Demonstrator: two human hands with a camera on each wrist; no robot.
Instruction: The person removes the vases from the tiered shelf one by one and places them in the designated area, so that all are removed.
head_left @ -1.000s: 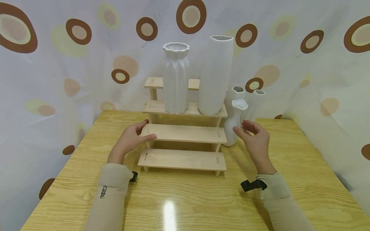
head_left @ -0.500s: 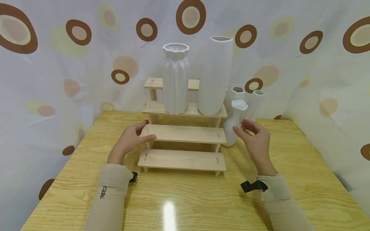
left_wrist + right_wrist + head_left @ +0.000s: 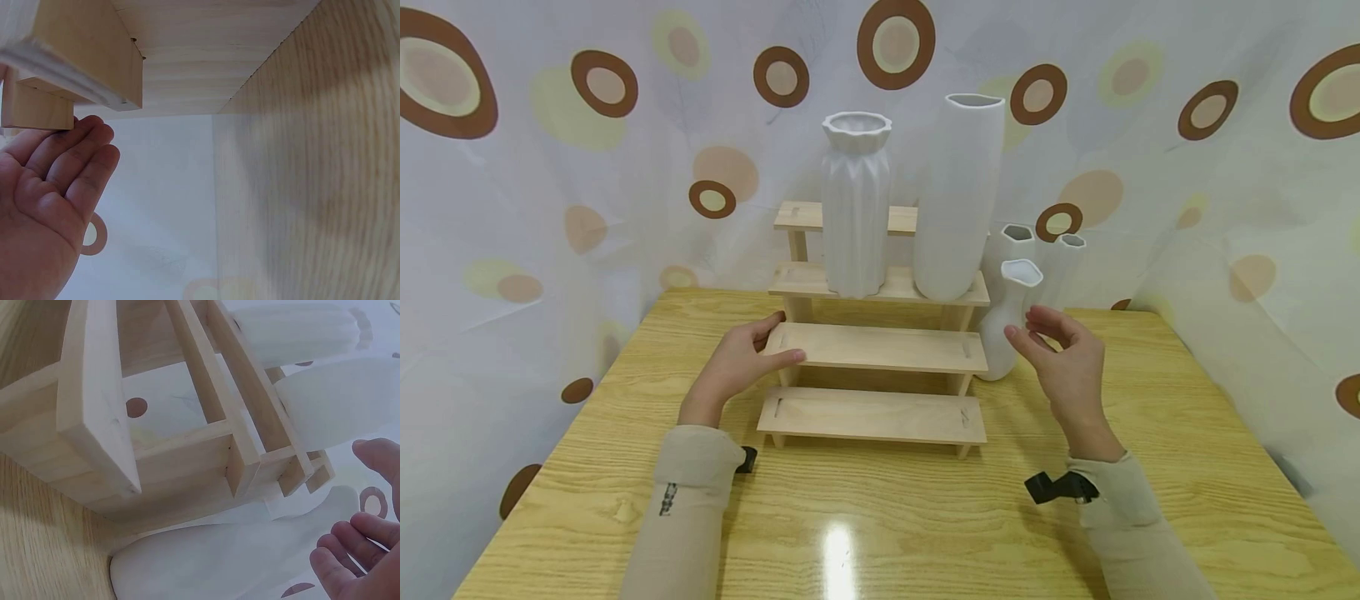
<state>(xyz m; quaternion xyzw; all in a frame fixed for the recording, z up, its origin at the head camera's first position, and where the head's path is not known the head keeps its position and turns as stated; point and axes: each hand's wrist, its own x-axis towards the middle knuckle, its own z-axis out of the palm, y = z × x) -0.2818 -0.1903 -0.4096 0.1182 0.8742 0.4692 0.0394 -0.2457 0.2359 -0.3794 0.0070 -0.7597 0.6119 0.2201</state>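
A stepped wooden display stand (image 3: pixel 876 346) faces me in the head view. My left hand (image 3: pixel 737 364) holds its left end, thumb on top of a middle step and fingers round the side; the left wrist view shows those fingertips (image 3: pixel 103 132) at the wood. On a higher step stand a white pleated vase (image 3: pixel 856 212) and a tall smooth white vase (image 3: pixel 958 196). My right hand (image 3: pixel 1067 362) hovers with loosely bent fingers and nothing between them, just right of a curvy white vase (image 3: pixel 997 342) on the table. In the right wrist view, that vase lies beyond the fingers (image 3: pixel 331 565).
Behind the curvy vase stand a white vase with an angular mouth (image 3: pixel 1017 246) and a slim white vase (image 3: pixel 1063 267), both partly hidden. The wood-grain table (image 3: pixel 880 517) backs onto a white curtain (image 3: pixel 647 150) with brown ring patterns.
My right hand has drifted slightly to the right, a little away from the curvy vase. The left hand, the stand and the vases stay as they were.
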